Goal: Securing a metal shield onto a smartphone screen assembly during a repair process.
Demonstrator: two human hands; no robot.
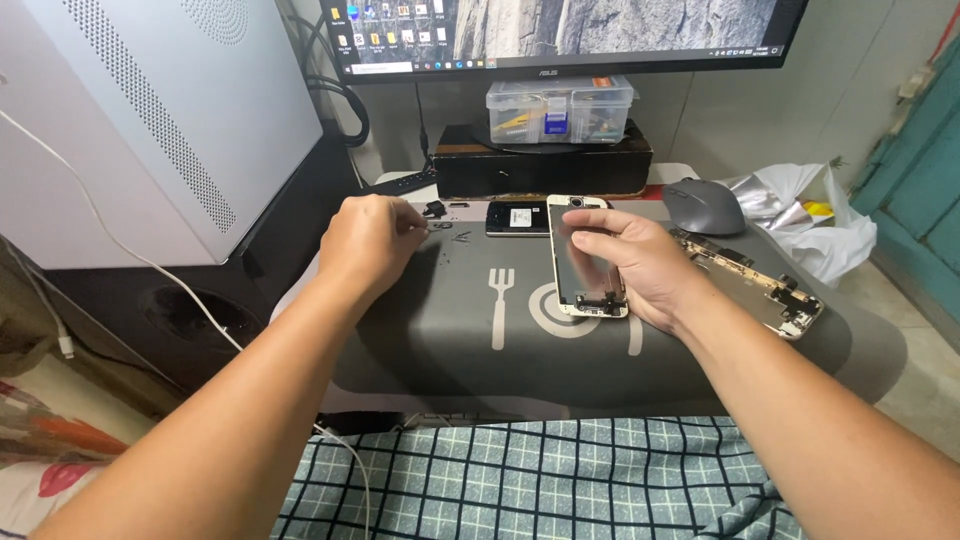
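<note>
**Phone screen panel held over a grey mat, small parts at the far-left edge**

Right hand (640, 265) gripping a detached phone screen panel (583, 262), thumb laid across the glass face, remaining fingers curled behind the right edge; panel raised slightly above the grey mat (440, 350), near its centre, long axis running away from the viewer, gold-rimmed lower end nearest. Left hand (368, 243) resting knuckles-up toward the mat's far-left part, fingers bent and drawn together at the tips, reaching among small dark loose parts (447, 232); whether anything is pinched between the fingertips cannot be told. Dark rectangular phone component (516, 217) lying flat at the mat's far edge, just left of the panel's top end. Opened gold phone chassis (755, 283), interior upward, lying diagonally on the mat's right part, just beyond the right wrist. Grey computer mouse (705, 206) at the mat's far-right corner, crumpled white plastic bag (812, 225) beyond it, off the mat's right side. Black box (545, 160) behind the mat, carrying a clear plastic organiser case (560, 108), under a monitor (560, 35). White computer tower (150, 120) left of the mat, white cable (130, 250) trailing down its front. Checked cloth (530, 480) just below the mat's near edge.
</note>
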